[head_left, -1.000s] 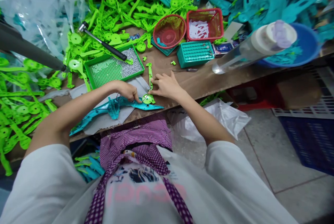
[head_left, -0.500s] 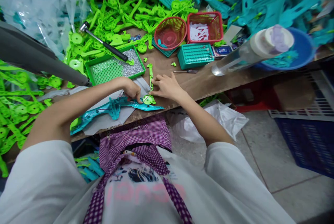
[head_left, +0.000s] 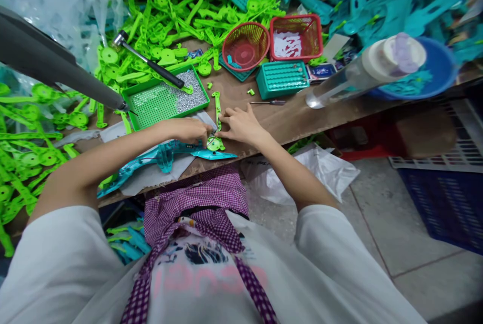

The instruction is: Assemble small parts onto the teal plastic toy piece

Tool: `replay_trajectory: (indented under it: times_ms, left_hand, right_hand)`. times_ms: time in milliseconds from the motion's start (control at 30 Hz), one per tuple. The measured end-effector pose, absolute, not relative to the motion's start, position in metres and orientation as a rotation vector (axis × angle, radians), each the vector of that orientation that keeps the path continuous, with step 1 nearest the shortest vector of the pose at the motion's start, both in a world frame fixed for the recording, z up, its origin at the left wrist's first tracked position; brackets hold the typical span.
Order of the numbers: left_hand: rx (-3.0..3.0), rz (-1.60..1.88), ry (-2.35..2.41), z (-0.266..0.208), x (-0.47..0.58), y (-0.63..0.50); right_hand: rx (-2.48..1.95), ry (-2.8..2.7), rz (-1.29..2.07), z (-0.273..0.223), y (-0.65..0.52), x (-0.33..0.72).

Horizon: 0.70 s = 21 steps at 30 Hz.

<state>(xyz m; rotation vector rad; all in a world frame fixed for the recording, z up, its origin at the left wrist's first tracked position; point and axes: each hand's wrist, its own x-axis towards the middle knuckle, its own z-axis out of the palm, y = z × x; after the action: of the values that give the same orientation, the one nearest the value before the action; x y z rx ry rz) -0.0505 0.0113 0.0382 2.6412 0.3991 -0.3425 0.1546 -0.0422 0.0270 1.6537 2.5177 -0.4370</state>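
A long teal plastic part (head_left: 162, 155) lies across grey paper at the near edge of the wooden bench (head_left: 287, 115). A green plastic arm with a round disc end (head_left: 216, 135) lies over its right end. My left hand (head_left: 188, 130) rests on the teal part, its fingertips pinched at the green disc. My right hand (head_left: 241, 124) presses on the green arm from the right, fingers together. A thin metal piece shows between the two hands; what it is cannot be made out.
A green tray of small silver pieces (head_left: 166, 96) with a hammer (head_left: 149, 61) across it sits behind my hands. Red baskets (head_left: 245, 45), a teal perforated box (head_left: 282, 78), a small screwdriver (head_left: 267, 102), a clear bottle (head_left: 370, 70) and heaps of green parts (head_left: 33, 153) crowd the bench.
My left hand has flattened and slid slightly right over the teal part toward the green disc. My right hand has stayed in place.
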Motion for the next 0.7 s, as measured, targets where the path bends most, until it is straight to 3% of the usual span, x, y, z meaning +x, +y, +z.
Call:
replay_trajectory:
  times_ms: [167,433,700]
  left_hand:
    - [2.626,-0.528,0.273,0.045,-0.051,0.014]
    - [2.759,-0.301,0.439,0.039,-0.079,-0.014]
    - [2.674,0.040,0.974,0.020,-0.104,-0.070]
  right_hand:
    - [1.647,2.509,-0.430,0.028,-0.042,0.154]
    - [1.648,2.514,-0.438,0.026,-0.043,0.155]
    - [1.669,2.554,-0.496,0.020,-0.045,0.159]
